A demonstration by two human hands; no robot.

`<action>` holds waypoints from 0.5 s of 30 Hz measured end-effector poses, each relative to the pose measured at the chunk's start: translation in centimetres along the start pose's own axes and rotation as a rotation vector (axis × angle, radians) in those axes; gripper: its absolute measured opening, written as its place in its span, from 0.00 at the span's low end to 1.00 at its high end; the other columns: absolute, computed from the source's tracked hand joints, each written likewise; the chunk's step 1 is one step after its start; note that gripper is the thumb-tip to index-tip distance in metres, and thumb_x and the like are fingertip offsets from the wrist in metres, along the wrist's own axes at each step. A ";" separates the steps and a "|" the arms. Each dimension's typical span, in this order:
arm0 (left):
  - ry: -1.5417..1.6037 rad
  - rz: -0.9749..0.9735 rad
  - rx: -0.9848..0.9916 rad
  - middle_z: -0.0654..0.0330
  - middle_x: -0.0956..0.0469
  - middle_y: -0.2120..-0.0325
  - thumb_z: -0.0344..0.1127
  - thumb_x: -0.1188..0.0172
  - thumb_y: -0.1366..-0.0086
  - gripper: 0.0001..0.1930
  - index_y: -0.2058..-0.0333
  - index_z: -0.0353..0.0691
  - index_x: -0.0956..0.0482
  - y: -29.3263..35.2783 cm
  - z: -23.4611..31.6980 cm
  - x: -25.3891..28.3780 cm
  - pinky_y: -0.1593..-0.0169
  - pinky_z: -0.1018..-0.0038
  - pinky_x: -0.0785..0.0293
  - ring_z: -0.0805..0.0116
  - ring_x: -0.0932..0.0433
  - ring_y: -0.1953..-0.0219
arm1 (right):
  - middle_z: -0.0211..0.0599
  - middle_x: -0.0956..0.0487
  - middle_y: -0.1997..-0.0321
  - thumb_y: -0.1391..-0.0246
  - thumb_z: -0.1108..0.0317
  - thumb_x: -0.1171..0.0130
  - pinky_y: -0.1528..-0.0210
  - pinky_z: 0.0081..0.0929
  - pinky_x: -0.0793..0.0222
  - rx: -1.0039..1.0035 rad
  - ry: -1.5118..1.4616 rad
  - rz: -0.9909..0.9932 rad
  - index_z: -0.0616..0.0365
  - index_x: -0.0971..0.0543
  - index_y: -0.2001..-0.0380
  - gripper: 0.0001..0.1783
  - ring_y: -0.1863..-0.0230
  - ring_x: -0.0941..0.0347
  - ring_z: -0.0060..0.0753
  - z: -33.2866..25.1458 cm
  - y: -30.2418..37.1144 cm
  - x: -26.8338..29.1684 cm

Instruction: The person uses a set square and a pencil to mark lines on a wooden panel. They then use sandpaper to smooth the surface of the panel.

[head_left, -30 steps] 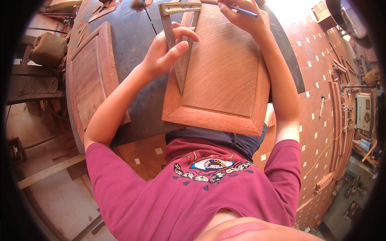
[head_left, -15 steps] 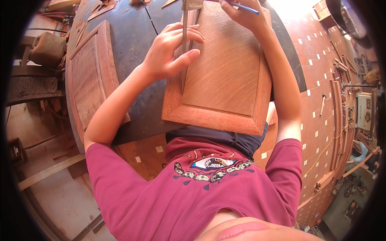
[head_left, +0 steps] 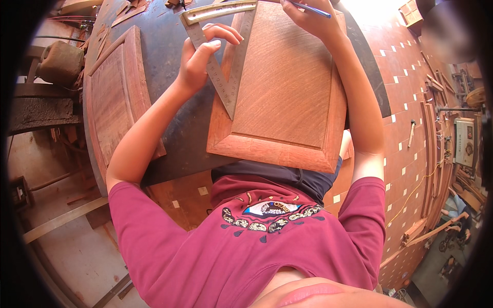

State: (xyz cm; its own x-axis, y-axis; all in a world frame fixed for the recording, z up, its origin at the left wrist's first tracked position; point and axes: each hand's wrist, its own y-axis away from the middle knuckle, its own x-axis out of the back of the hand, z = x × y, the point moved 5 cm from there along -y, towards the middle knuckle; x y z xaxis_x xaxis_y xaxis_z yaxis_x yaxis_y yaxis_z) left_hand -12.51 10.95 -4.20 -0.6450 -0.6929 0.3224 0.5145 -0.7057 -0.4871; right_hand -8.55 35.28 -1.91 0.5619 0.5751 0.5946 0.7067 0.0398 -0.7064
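1. the left hand [head_left: 197, 64] is pressing on the grey triangular metal set square [head_left: 222, 46] — fingers curled over its slanted blade, thumb on the near side, so it is holding the tool flat.
2. the set square is lying on the reddish-brown raised-panel wooden door [head_left: 285, 92], over the panel's left frame at about 11 o'clock from the panel's middle; its point is aiming toward 6 o'clock and its wide edge is sitting at the far end.
3. the right hand [head_left: 308, 20] is gripping a thin blue pencil [head_left: 309, 8] at 12 o'clock of the panel, fingers closed around it, the tip pointing right.
4. the panel is resting on the dark round metal-topped workbench [head_left: 169, 61], its near edge overhanging toward the person's maroon shirt.
5. a second wooden framed panel [head_left: 115, 97] is lying on the bench at 9 o'clock — apart from the first.
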 end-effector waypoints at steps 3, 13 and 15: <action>0.011 0.005 -0.001 0.50 0.18 0.62 0.39 0.59 0.41 0.20 0.68 0.31 0.19 0.1 0.1 -0.1 0.42 0.65 0.34 0.61 0.24 0.53 | 0.41 0.18 0.72 0.49 0.70 0.38 0.67 0.33 0.25 -0.034 0.031 -0.030 0.56 0.18 0.69 0.03 0.70 0.19 0.40 0.1 0.0 -0.1; 0.041 0.000 0.002 0.51 0.19 0.62 0.38 0.60 0.39 0.20 0.68 0.31 0.20 0.1 0.0 -0.2 0.42 0.67 0.34 0.62 0.24 0.53 | 0.41 0.18 0.73 0.48 0.70 0.38 0.68 0.33 0.25 -0.038 -0.005 -0.019 0.56 0.18 0.69 0.03 0.72 0.19 0.40 -0.1 0.0 0.0; 0.046 -0.003 -0.002 0.51 0.19 0.62 0.39 0.60 0.39 0.20 0.68 0.31 0.20 0.1 0.0 -0.2 0.42 0.67 0.34 0.62 0.24 0.54 | 0.41 0.19 0.74 0.48 0.71 0.38 0.68 0.33 0.25 -0.052 -0.009 -0.024 0.56 0.18 0.70 0.03 0.72 0.19 0.40 -0.1 0.0 0.1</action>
State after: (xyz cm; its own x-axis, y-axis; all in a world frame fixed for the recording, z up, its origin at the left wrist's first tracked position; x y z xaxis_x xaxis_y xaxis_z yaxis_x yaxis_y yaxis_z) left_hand -12.35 11.04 -4.34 -0.6721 -0.6830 0.2859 0.5116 -0.7075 -0.4876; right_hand -8.46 35.21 -1.79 0.5408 0.5822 0.6070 0.7413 0.0111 -0.6711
